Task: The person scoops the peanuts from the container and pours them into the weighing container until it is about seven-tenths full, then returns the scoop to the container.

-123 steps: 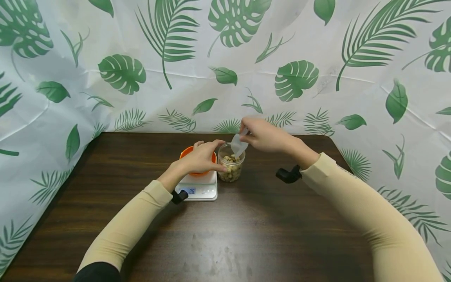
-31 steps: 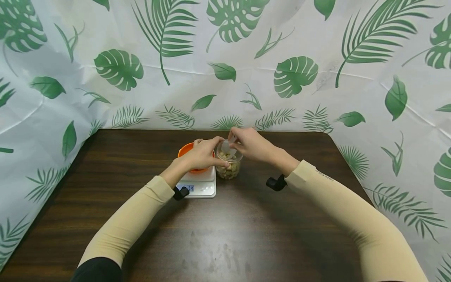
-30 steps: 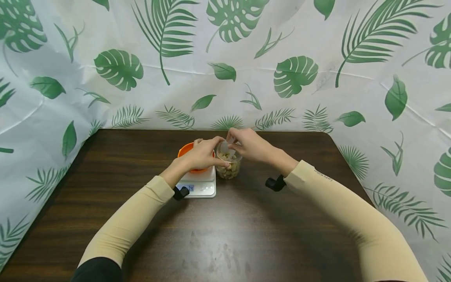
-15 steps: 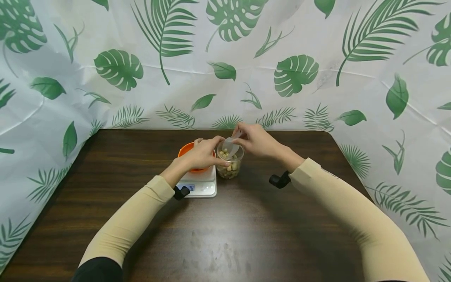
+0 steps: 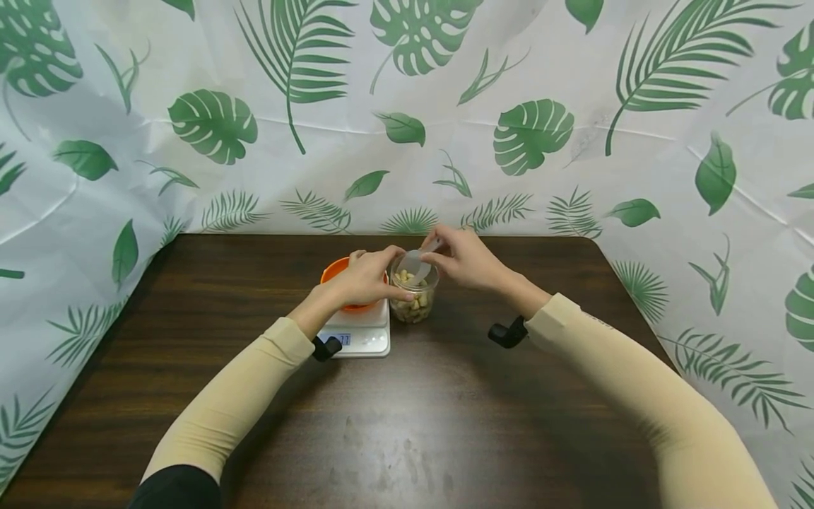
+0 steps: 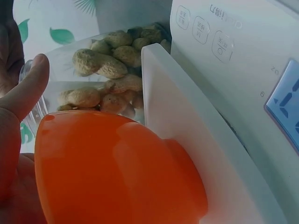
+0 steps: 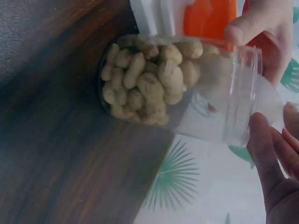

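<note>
My right hand (image 5: pixel 467 260) pinches the handle of a translucent white scoop (image 5: pixel 415 264), whose bowl is tilted inside the mouth of a clear plastic jar (image 5: pixel 413 312). Unshelled peanuts (image 7: pixel 152 88) fill the lower part of this jar. With thumb and fingers spread across its rim, my left hand (image 5: pixel 361 283) holds the jar. Under the left palm, an orange bowl (image 6: pixel 121 168) sits on the white platform of a kitchen scale (image 5: pixel 369 344), directly left of the jar. The scale's display (image 5: pixel 344 339) is lit. Most of the bowl's inside is hidden by the hand.
A dark wood table (image 5: pixel 407 424) carries everything. Its back edge runs close behind the jar, against a white leaf-print sheet (image 5: pixel 407 177). A black camera mount (image 5: pixel 507 334) hangs below the right wrist, another (image 5: pixel 327 348) in front of the scale.
From high over the rim, the scoop has gone down into the jar, then risen slightly and tilted toward the right. My left hand keeps its place. Digits on the display have changed.
</note>
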Action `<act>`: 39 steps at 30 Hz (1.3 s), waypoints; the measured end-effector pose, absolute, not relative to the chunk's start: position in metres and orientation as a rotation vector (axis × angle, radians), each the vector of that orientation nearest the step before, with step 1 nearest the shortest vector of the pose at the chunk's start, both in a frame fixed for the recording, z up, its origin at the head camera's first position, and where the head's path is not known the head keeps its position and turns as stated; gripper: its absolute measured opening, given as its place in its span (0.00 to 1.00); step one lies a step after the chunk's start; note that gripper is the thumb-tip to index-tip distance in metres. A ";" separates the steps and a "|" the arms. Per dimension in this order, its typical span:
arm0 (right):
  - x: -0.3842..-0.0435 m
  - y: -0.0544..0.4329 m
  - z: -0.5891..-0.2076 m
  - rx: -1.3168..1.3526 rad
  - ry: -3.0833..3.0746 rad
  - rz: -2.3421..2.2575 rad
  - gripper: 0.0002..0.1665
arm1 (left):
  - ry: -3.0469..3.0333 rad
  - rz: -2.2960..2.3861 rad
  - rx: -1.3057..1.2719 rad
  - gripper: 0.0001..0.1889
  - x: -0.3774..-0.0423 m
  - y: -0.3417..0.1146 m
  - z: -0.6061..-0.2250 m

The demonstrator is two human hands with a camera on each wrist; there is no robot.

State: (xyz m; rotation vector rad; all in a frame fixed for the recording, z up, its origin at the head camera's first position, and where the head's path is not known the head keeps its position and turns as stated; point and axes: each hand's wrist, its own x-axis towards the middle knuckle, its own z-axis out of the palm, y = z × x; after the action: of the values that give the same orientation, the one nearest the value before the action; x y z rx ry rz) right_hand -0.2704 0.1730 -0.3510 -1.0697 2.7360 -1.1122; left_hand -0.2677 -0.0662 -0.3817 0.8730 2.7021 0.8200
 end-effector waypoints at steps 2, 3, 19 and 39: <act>-0.269 0.176 -0.353 -1.004 2.728 -1.176 0.09 | 2.700 0.825 0.874 0.44 -0.268 -0.066 -0.382; -0.269 0.177 -0.354 -0.982 2.724 -1.204 0.09 | 2.701 0.826 0.874 0.44 -0.268 -0.066 -0.383; -0.262 0.187 -0.373 -0.883 2.638 -1.560 0.10 | 2.713 0.838 0.863 0.44 -0.268 -0.065 -0.380; -0.248 0.194 -0.392 -0.805 2.442 -1.964 0.10 | 2.722 0.795 0.866 0.44 -0.267 -0.064 -0.380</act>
State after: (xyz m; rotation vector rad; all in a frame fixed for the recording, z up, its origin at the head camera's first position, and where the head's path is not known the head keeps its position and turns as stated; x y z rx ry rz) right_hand -0.2477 0.1944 -0.3917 -0.8050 2.4417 -1.9642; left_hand -0.2674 -0.0639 -0.3803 0.8662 2.7218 0.7950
